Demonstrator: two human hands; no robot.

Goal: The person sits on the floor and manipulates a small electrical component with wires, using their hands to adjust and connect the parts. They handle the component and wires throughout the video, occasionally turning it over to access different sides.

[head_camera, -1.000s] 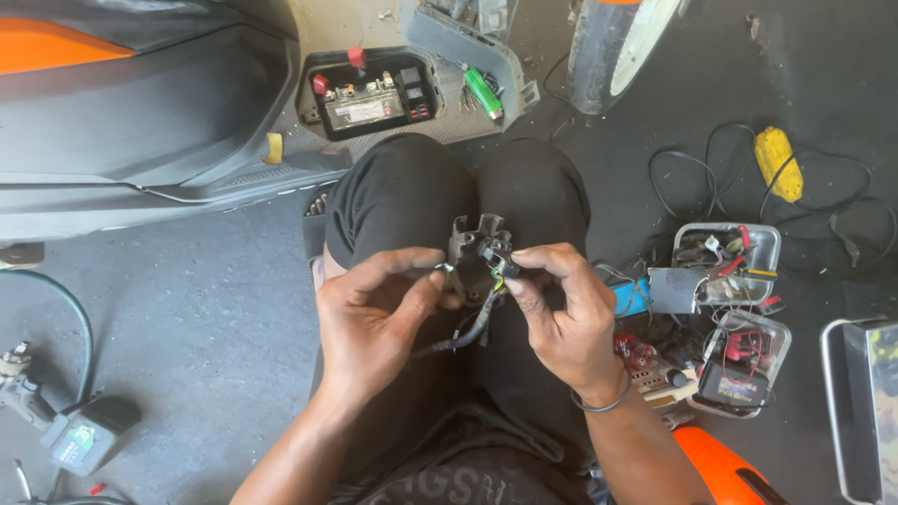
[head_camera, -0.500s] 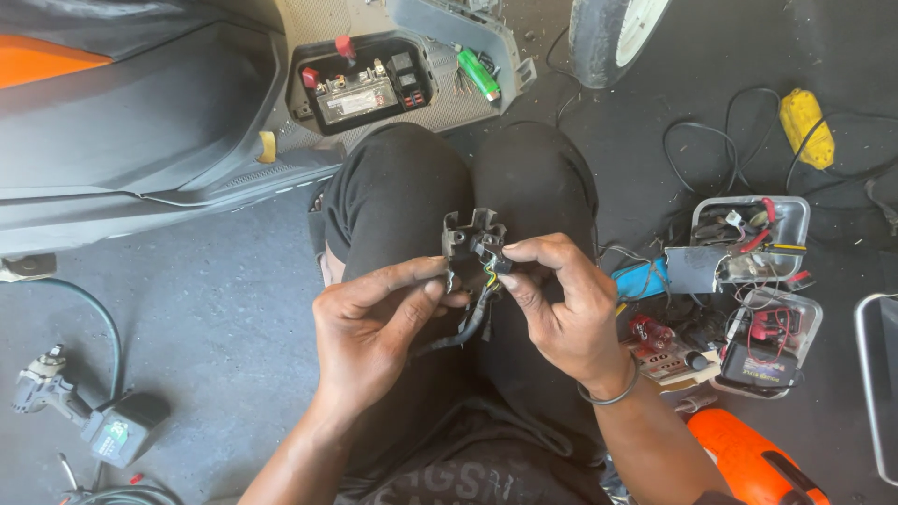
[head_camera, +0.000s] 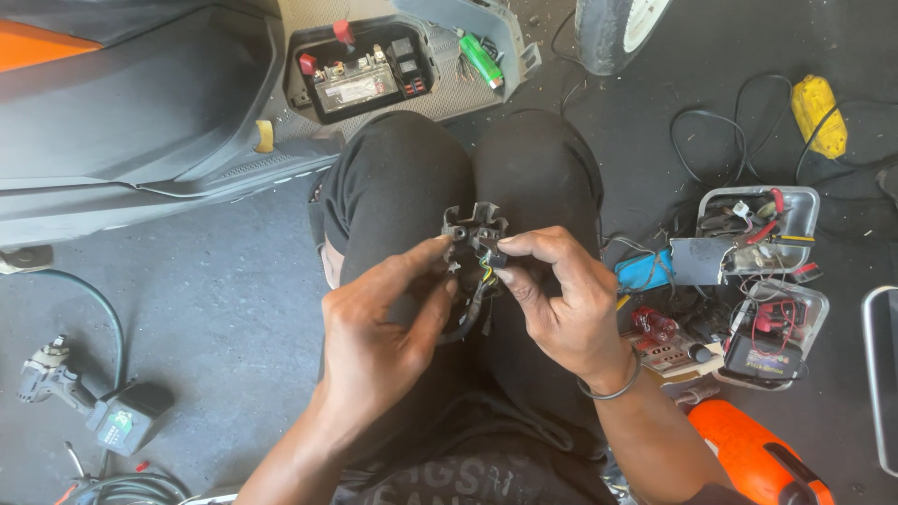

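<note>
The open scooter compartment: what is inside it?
The compartment holds a battery with red terminal caps, and small fuse-like blocks beside it. What lies beneath the battery is covered.

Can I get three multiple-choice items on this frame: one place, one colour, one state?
1. Where is the cordless drill?
A. On the floor at lower left
B. On the knees
C. In a metal tray

2. What colour is the cap at the top right?
A. Blue
B. Yellow
C. White

3. How is the wired black part held?
A. By the left hand alone
B. It lies on the floor
C. Between the left hand and the right hand

Answers: 1 A, it lies by the hose; 2 B, plainly yellow; 3 C, fingers of both pinch it.
</note>
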